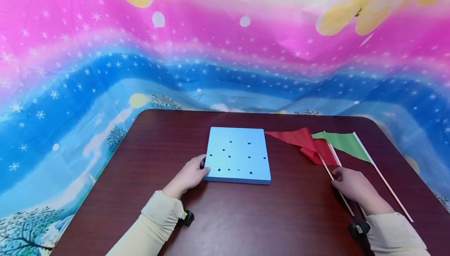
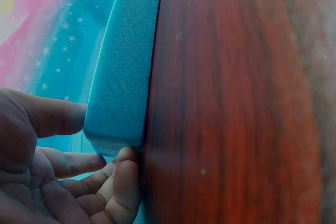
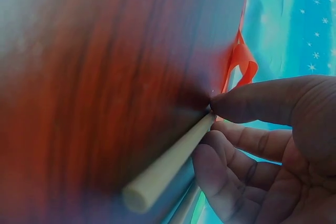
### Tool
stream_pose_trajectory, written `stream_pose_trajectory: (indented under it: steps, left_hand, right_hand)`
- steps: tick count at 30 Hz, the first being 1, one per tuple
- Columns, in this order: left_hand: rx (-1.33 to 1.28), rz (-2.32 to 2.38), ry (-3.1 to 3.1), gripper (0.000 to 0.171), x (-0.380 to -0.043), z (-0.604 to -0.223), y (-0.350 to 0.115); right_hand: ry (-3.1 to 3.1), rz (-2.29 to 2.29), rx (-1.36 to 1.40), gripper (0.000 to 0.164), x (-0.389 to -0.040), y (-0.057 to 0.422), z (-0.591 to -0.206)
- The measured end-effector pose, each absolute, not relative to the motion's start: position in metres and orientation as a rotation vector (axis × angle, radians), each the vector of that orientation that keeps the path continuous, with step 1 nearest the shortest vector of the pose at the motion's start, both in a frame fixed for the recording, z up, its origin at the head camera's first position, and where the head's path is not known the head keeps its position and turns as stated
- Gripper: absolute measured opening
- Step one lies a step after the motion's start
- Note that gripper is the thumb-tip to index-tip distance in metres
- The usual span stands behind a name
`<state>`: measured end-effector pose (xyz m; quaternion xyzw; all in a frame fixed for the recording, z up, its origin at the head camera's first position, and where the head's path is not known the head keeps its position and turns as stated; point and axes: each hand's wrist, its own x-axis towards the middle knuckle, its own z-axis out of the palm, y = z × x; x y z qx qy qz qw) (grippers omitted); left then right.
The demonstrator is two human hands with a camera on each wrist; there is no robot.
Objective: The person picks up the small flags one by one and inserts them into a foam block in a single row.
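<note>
A light blue square board [image 1: 239,162] with several small holes in its top lies flat on the table. My left hand [image 1: 190,175] holds the board's near left corner, thumb over the top edge. In the left wrist view the other fingers [image 2: 126,182] bend against the board's side, low by the tabletop. To the right, my right hand [image 1: 355,187] pinches the thin wooden stick [image 3: 168,163] of a red flag [image 1: 299,137] between thumb and fingertips. Another pale stick [image 1: 334,152] runs beneath this hand, partly hidden by it.
A green flag [image 1: 344,143] on a white stick [image 1: 391,189] lies at the right, its tip by the red cloth. The dark brown table [image 1: 147,139] has rounded far corners. Behind it hangs a printed pink and blue cloth [image 1: 225,61].
</note>
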<state>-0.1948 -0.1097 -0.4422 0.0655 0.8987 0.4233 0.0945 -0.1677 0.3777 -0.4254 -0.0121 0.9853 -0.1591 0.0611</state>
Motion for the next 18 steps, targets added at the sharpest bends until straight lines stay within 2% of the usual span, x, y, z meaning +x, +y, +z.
stream_pose_trajectory:
  steps: [7, 18]
  left_hand:
    - [0.194, 1.257, 2.666, 0.056, -0.1954, -0.4414, -0.1078]
    - [0.179, 1.293, 2.649, 0.062, -0.1948, -0.4417, -0.1064]
  right_hand:
    - [2.988, -0.468, -0.032, 0.022, -0.1664, 0.3798, -0.4247]
    - [2.988, -0.506, -0.029, 0.032, -0.1641, 0.3817, -0.4230]
